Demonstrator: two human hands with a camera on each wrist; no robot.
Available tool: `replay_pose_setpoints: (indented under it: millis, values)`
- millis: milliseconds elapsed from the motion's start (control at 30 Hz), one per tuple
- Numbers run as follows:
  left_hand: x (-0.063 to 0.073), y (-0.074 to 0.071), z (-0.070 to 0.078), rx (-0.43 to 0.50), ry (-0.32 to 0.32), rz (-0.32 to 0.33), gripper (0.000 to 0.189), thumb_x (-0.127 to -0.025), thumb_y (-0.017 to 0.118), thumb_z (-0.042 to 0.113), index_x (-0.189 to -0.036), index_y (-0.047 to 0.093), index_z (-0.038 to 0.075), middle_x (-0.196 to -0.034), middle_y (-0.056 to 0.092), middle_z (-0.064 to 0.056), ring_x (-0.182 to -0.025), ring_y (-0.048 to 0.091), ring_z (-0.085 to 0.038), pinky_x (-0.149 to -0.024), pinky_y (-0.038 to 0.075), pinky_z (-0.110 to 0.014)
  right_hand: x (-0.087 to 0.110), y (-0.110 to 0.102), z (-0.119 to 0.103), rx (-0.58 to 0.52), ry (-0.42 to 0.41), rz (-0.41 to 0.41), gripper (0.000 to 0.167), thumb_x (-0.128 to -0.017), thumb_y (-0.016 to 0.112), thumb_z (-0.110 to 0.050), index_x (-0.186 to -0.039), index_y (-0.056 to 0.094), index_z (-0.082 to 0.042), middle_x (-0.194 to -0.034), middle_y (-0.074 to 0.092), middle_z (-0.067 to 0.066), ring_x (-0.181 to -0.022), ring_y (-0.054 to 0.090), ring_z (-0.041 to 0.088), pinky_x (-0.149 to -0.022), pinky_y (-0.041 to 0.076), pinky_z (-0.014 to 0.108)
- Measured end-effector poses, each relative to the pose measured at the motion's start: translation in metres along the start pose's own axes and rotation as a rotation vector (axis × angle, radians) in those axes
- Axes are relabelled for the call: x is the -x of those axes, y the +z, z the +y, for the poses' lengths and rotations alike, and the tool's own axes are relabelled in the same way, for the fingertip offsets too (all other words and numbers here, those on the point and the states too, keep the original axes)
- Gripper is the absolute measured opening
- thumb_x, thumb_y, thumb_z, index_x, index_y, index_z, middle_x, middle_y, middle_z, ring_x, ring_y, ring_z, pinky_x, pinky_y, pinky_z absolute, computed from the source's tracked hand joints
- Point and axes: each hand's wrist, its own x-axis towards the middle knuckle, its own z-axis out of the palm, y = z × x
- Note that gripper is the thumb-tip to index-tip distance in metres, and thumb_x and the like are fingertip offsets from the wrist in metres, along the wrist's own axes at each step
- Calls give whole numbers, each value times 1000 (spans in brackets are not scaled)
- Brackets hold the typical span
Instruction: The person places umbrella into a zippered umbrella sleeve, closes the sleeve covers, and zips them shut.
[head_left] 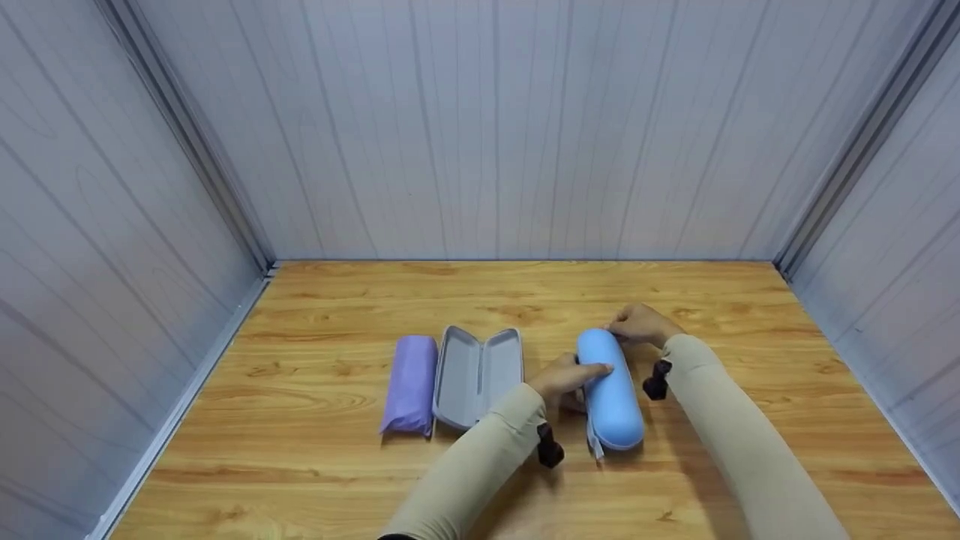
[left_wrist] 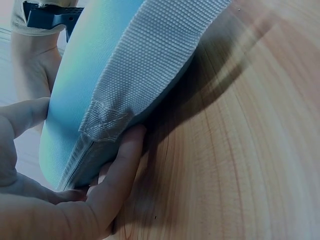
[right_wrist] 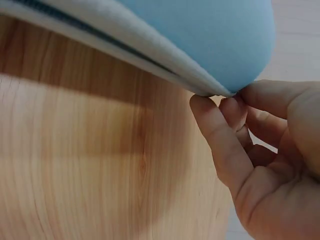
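Note:
A light-blue zippered glasses case (head_left: 611,409) lies closed on the wooden table, a pale webbing strap (left_wrist: 142,65) along its left side. My left hand (head_left: 562,377) grips its left side, thumb on top and fingers low by the seam. At the far end, my right hand (head_left: 643,325) pinches the zipper (right_wrist: 145,57) seam's end between thumb and fingers; the fingertips hide any zip pull there. Left of my left hand stands an open grey case (head_left: 465,375), its two halves spread apart. Beside that lies a purple soft packet (head_left: 410,384).
The wood-grain table (head_left: 322,300) meets a pale panelled wall (head_left: 480,150) at the back, with similar walls on the left and right. My left sleeve (head_left: 480,465) passes over the front corner of the grey case.

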Motion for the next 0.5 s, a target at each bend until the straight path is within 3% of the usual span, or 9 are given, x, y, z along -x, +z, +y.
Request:
replay_pose_setpoints:
  millis: [133, 233, 333, 500]
  values:
    - [0, 1, 0, 14, 7, -3, 59, -92, 71, 31, -138, 48, 2, -119, 59, -16, -109, 62, -35, -82, 57, -55, 2, 0, -6, 28, 30, 7, 37, -102, 54, -11, -65, 56, -9, -58, 44, -4, -52, 40, 8, -59, 46, 29]
    - [0, 1, -1, 10, 7, 2, 59, -92, 72, 31, -138, 49, 1, -119, 60, -16, -109, 62, -35, -82, 57, -55, 2, 1, -8, 23, 40, -1, 46, -101, 54, -11, -58, 39, -15, -53, 35, -5, -47, 31, 7, -53, 38, 27]
    - [-1, 1, -2, 4, 6, 8, 59, -92, 72, 31, -137, 50, 1, -118, 60, -15, -109, 62, -34, -82, 57, -54, 2, 1, -6, -21, 59, 8, 49, -101, 56, -11, -56, 36, -16, -52, 35, -6, -46, 31, 7, -51, 37, 26]
    - [-1, 1, -2, 4, 7, 6, 58, -92, 72, 31, -137, 50, 2, -118, 60, -15, -110, 61, -34, -82, 57, -55, 4, 0, 3, -160, 68, -7, 46, -100, 57, -8, -58, 38, -14, -55, 43, -2, -50, 42, 9, -57, 50, 26]
